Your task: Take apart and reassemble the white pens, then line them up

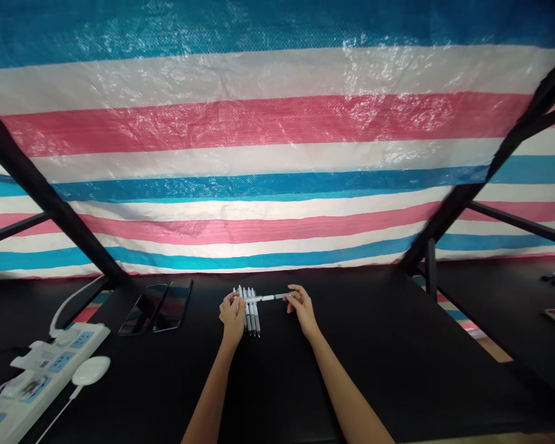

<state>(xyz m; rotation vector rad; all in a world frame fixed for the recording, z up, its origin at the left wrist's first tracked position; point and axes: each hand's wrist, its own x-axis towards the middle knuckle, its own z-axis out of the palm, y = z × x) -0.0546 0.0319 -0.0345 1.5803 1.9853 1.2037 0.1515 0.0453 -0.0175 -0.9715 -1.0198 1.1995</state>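
Note:
A white pen with a grey grip (267, 298) is held level between my two hands. My left hand (232, 313) pinches its left end, and the fingertips of my right hand (301, 306) close on its right end. Beneath the left part of this pen, several similar white-and-grey pens (252, 320) lie side by side on the black table (277, 382), pointing toward me. My left fingers hide part of that row.
Two dark phones (144, 310) (173, 306) lie on the left. Nearer me are a white power strip (50, 382) with plugs and a round white charging pad (91, 370) on a cable. Black frame bars (444, 222) and a striped sheet (259, 123) stand behind.

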